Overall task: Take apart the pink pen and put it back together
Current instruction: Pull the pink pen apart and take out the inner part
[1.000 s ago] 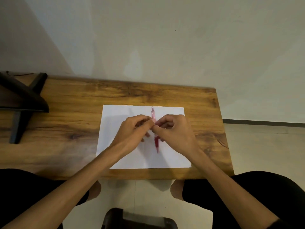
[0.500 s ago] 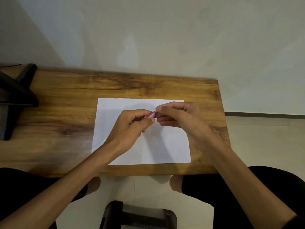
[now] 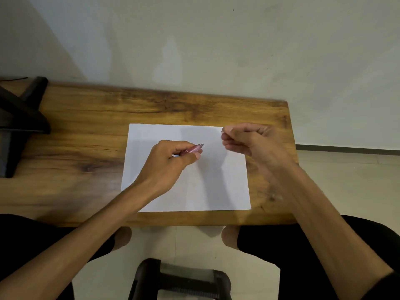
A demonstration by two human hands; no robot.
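right hand (image 3: 249, 139) pulled away, fingers curled, contents unclear; left hand (image 3: 173, 159) grips pink pen (image 3: 194, 148).

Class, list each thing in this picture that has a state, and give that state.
pink pen: held above the paper, one end sticking out.
left hand: grips the pen.
right hand: curled, apart from the pen; contents unclear.
sheet of paper: flat on the wooden table.
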